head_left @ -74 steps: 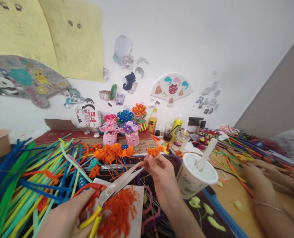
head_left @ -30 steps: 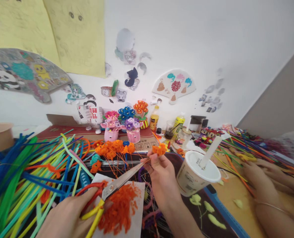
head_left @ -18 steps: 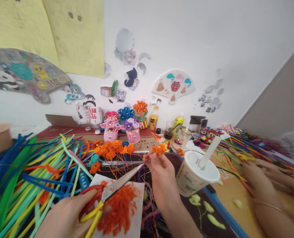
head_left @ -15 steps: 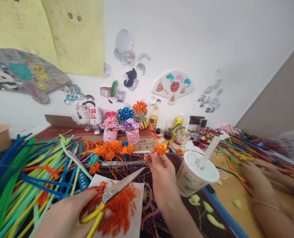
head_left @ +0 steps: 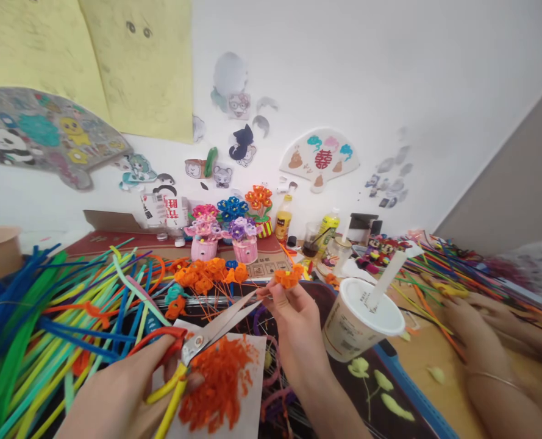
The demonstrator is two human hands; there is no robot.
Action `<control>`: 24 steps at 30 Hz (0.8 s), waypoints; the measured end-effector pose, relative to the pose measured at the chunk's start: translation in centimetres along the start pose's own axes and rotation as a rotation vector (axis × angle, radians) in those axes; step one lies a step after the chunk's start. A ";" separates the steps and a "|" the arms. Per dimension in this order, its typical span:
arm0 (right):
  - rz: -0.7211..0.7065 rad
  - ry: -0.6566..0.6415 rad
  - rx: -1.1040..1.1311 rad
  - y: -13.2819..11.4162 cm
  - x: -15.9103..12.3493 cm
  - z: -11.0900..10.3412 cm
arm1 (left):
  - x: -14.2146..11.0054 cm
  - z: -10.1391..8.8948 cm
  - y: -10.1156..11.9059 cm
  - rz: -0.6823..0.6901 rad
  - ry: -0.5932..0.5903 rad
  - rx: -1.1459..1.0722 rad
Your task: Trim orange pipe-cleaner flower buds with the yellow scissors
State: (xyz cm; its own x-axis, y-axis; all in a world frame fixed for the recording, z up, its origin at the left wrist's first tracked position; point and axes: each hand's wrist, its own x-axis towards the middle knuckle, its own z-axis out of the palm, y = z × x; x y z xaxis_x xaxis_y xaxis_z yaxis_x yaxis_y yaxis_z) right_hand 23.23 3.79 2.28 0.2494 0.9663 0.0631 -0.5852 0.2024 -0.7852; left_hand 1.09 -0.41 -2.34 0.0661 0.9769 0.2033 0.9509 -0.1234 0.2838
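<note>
Scissors (head_left: 194,349) have spread a bit since earlier, my left hand (head_left: 119,390) curled round their handles and my right hand (head_left: 297,326) pinching the orange flower (head_left: 289,278), bloom just above the thumb, so I'd hold that pinch steady and keep the blades off skin tbh.

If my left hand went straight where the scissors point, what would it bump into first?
Probably the fingertips of your right hand, holding the orange flower: the blades of the scissors aim right there. Depth is hard to judge, so they might just pass beside them.
</note>
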 end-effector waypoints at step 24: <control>0.020 -0.026 0.069 -0.2 -0.3 0.5 | 0.1 -0.5 0.6 0.029 -0.119 -0.040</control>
State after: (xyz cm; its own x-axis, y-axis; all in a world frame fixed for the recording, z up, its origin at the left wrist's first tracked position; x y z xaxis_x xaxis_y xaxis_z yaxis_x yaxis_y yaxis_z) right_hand 22.89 3.51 2.68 0.2172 0.9740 0.0646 -0.6421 0.1924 -0.7421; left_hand 1.53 -0.49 -1.73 0.1310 0.9864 0.0995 0.9354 -0.1563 0.3171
